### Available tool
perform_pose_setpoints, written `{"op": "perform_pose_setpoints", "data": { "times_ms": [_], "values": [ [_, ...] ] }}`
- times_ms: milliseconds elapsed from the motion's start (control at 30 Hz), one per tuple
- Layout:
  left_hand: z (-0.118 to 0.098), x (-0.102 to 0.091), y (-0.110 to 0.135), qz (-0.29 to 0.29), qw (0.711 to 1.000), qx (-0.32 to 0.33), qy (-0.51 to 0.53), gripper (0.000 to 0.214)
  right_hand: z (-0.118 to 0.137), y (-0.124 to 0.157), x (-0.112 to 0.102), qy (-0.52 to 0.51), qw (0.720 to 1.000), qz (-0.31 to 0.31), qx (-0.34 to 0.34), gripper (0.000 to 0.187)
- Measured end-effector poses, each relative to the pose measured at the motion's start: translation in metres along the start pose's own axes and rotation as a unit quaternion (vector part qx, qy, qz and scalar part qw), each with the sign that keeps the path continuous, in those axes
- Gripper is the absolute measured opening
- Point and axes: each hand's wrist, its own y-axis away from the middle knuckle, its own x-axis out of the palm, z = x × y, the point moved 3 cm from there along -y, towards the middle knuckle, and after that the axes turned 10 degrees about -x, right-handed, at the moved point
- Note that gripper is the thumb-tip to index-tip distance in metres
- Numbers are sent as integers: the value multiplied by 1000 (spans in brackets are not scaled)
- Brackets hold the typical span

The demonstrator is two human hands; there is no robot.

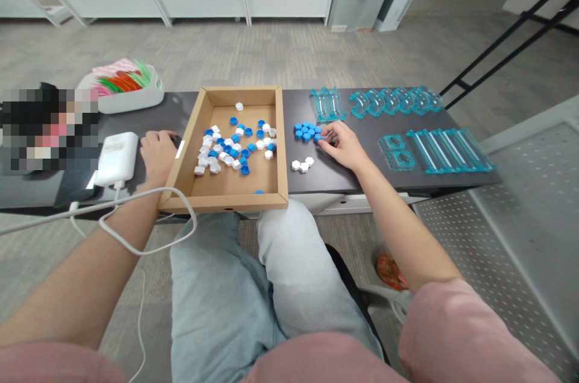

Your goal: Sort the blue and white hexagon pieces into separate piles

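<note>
My right hand [342,145] is at the right edge of a tight cluster of blue hexagonal pieces [306,131]. Its thumb and forefinger close around one blue hexagonal piece [318,137] at that edge. Just below the cluster lie several white hexagonal pieces [303,164], grouped together on the dark table. My left hand [158,154] rests on the table against the left side of a shallow cardboard box [283,148], fingers loosely extended and holding nothing visible. Inside the box, mixed blue and white hexagonal pieces [230,151] are scattered, mostly toward the left and middle.
Clear teal plastic parts [395,102] line the table's [362,181] right side, with ribbed tubes [452,151] and square plates [397,152]. At left are a white power bank [116,158], its cable [149,191] crossing my forearm, and a white basket [131,99] of colourful strips.
</note>
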Motion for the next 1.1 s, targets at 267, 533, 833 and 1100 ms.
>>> {"op": "perform_pose_setpoints", "data": {
  "times_ms": [267, 533, 833, 1100],
  "values": [
    [-4, -21, -7, -79, 980, -35, 177, 16, -3, -1, -2, -5, 1000, -17, 22, 26],
    [-63, -70, 62, 50, 938, 150, 308, 15, -6, -2, -4, -30, 997, -41, 51, 31],
    [-117, -30, 185, 375, 832, 405, -56, 59, -2, -2, -4, -64, 995, -58, 59, 34],
    [-134, -19, 173, 424, 806, 396, -115, 46, -6, -4, -1, -85, 993, -54, 62, 32]
  ]
}}
